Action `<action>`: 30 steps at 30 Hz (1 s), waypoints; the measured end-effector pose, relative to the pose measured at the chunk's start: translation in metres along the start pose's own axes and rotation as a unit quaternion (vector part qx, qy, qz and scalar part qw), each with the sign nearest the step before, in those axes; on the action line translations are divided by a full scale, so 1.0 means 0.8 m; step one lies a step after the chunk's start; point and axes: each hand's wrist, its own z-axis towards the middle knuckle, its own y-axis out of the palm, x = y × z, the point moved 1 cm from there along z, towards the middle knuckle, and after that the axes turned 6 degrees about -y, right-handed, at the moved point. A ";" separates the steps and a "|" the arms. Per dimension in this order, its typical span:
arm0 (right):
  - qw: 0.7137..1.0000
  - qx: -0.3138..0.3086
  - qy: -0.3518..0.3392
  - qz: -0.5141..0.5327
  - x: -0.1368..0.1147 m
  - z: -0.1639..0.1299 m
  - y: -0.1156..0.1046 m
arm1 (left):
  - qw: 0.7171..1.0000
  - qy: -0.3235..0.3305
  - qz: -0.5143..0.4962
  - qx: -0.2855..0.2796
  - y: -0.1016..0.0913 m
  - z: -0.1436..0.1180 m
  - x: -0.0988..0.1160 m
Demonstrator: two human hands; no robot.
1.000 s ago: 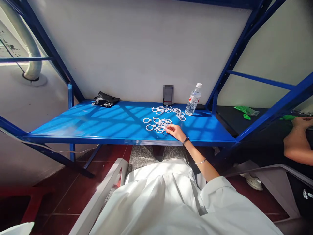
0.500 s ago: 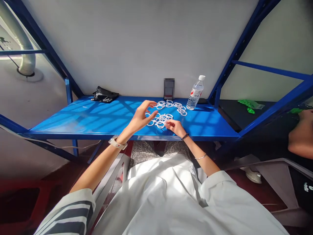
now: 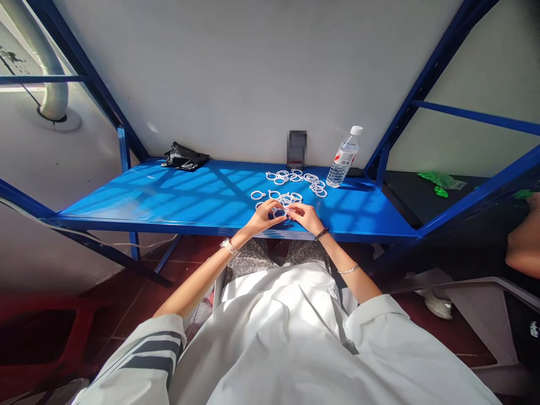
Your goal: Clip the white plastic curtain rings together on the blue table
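Observation:
My left hand (image 3: 262, 219) and my right hand (image 3: 307, 218) meet at the front of the blue table (image 3: 202, 197). Between them is a white plastic ring (image 3: 276, 214), with the fingertips of both hands closed at its edge. The fingers partly cover it, and small details at the pinch are hard to make out. Just behind my hands lies a loose cluster of similar white rings (image 3: 291, 198), with a single ring (image 3: 257, 195) at its left. Farther back, another group of rings (image 3: 296, 175) curves toward the right.
A water bottle (image 3: 342, 160) stands at the back right, beside a blurred upright phone-like object (image 3: 296, 149). Toward the back left lies a crumpled black plastic bag (image 3: 185, 156). Blue frame posts (image 3: 417, 79) flank the table. Another person's arm (image 3: 523, 242) shows at far right, near green items (image 3: 441, 180).
My left hand has come down and right from above the rings, and its fingers have closed near my right fingertips. My right hand stays at nearly the same spot. The view has shifted slightly.

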 end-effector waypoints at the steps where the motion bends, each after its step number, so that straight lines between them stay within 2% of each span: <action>1: 1.000 0.002 0.002 -0.001 0.000 0.000 0.000 | 1.000 0.008 0.007 -0.001 0.001 0.000 0.001; 4: 1.000 0.019 0.017 -0.001 0.004 0.001 -0.001 | 0.999 0.021 0.027 0.008 0.005 0.002 -0.002; 8: 0.998 0.045 0.030 0.010 0.012 0.007 0.000 | 0.999 0.000 0.013 0.030 0.007 0.004 -0.013; 17: 0.998 0.049 0.017 0.019 0.013 0.010 0.004 | 0.997 0.014 0.072 0.024 0.012 0.011 -0.030; 21: 0.999 0.048 0.014 0.014 0.014 0.009 0.001 | 0.997 0.022 0.062 0.028 0.013 0.019 -0.038; 25: 0.998 0.065 0.024 0.009 0.016 0.010 -0.001 | 0.999 0.022 0.039 0.025 0.013 0.021 -0.038; 30: 0.996 0.083 0.029 0.005 0.019 0.008 0.001 | 0.997 0.026 0.056 0.035 0.012 0.018 -0.034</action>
